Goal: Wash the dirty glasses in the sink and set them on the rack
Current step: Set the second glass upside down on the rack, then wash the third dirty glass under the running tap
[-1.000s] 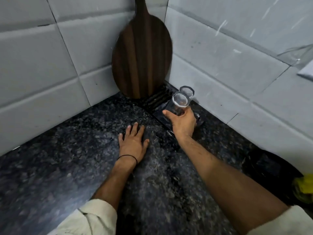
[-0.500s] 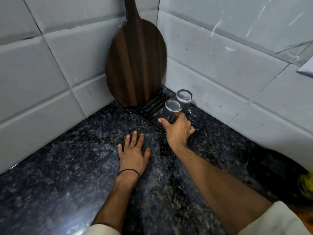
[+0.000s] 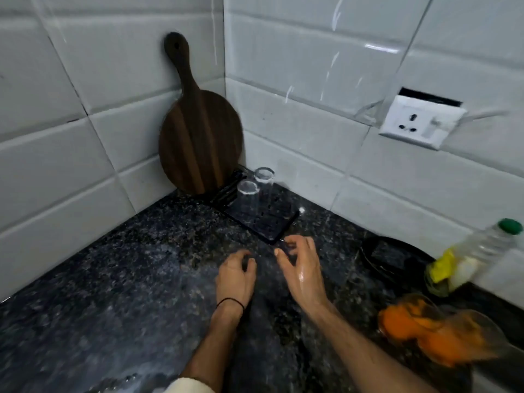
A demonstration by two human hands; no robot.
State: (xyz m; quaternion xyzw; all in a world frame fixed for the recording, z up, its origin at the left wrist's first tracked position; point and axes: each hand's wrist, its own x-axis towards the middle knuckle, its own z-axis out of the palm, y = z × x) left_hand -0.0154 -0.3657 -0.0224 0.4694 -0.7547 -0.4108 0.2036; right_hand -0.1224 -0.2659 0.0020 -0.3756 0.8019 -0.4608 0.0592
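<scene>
Two clear glasses stand mouth down, touching or nearly so, on the back part of a black rack (image 3: 263,219): the near glass (image 3: 248,194) just in front and to the left of the far glass (image 3: 264,180). The rack lies on a dark speckled stone table (image 3: 113,279), pushed into the corner where two walls of pale grey tile (image 3: 71,137) meet.

Both hands are on the near side of the rack, apart from the glasses. The right hand (image 3: 302,268) is wet and hovers just short of the rack's front corner, its fingers (image 3: 295,241) loosely curled and spread, holding nothing. The left hand (image 3: 235,275), beside it, has its fingers (image 3: 246,258) bent down towards the table and is also empty; whether they touch the stone I cannot tell.

A dark wooden board (image 3: 200,137) with a handle leans upright in the corner, right behind the rack. On the right wall sits a white socket (image 3: 419,121). Along that wall stand a black dish (image 3: 391,256), something yellow (image 3: 442,268) and a clear bottle (image 3: 482,251) with a green cap. At the right edge, blurred, are orange glasses (image 3: 425,330).
</scene>
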